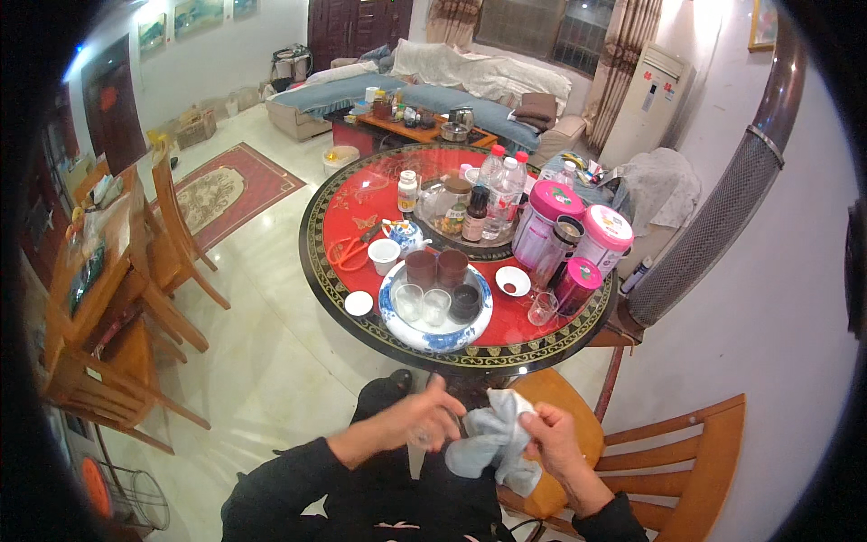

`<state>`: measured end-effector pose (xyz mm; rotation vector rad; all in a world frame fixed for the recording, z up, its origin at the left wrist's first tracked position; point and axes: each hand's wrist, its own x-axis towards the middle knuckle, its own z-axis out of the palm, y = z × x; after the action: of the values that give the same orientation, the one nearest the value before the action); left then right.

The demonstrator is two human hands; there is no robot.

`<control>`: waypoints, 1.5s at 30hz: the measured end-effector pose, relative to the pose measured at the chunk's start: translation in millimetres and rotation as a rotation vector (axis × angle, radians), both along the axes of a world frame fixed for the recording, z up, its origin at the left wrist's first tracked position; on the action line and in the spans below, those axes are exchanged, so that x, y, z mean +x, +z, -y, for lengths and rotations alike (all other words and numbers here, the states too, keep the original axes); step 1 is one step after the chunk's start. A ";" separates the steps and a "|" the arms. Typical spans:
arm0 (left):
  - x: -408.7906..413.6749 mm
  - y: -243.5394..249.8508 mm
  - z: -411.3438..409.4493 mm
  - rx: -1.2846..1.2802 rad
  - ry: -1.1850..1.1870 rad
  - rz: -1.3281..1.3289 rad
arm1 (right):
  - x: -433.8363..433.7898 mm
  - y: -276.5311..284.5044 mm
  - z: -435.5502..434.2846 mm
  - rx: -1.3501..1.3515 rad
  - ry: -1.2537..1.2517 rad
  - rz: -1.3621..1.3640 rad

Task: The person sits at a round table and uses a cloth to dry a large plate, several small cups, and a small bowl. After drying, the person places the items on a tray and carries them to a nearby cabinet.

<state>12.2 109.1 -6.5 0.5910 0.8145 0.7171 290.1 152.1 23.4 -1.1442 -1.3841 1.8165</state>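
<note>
My left hand (427,417), blurred, is curled around what looks like a small clear glass (425,435), partly hidden by the fingers. A pale grey-blue cloth (491,433) hangs in folds from my right hand (550,433), pinched between thumb and fingers. Both hands are above my lap, just short of the round table (339,328). Near the table's front edge stands a blue-and-white porcelain basin (433,342). Inside it are two brown cups (421,269), two clear glasses (436,308) and a dark cup (466,303).
On the table are orange-handled scissors (349,254), a small teapot (405,237), a white cup (384,256), a white dish (513,281), a clear glass (542,309), pink-lidded canisters (552,217) and plastic bottles (504,196). A wooden chair (677,467) stands at my right.
</note>
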 end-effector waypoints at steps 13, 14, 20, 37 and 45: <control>-93.1 -1.6 -113.4 0.826 0.921 -0.718 | -8.2 -30.2 -6.4 0.050 -0.024 0.110; -93.0 -6.3 -117.8 0.849 0.925 -0.766 | -7.1 -31.1 -7.6 0.072 -0.022 0.130; -86.9 -12.9 -127.4 0.912 0.908 -0.932 | 5.7 -43.6 -10.5 0.068 -0.085 0.106; -54.0 33.0 -100.5 1.011 0.618 -0.938 | 6.0 -55.8 -27.8 0.106 -0.098 0.179; -38.6 42.3 -95.8 1.089 0.533 -1.148 | 4.0 -59.9 -28.1 0.071 -0.091 0.139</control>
<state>-26.4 205.0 35.8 1.9103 1.6611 1.3352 294.1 180.2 -36.4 -1.2953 -1.4379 1.6385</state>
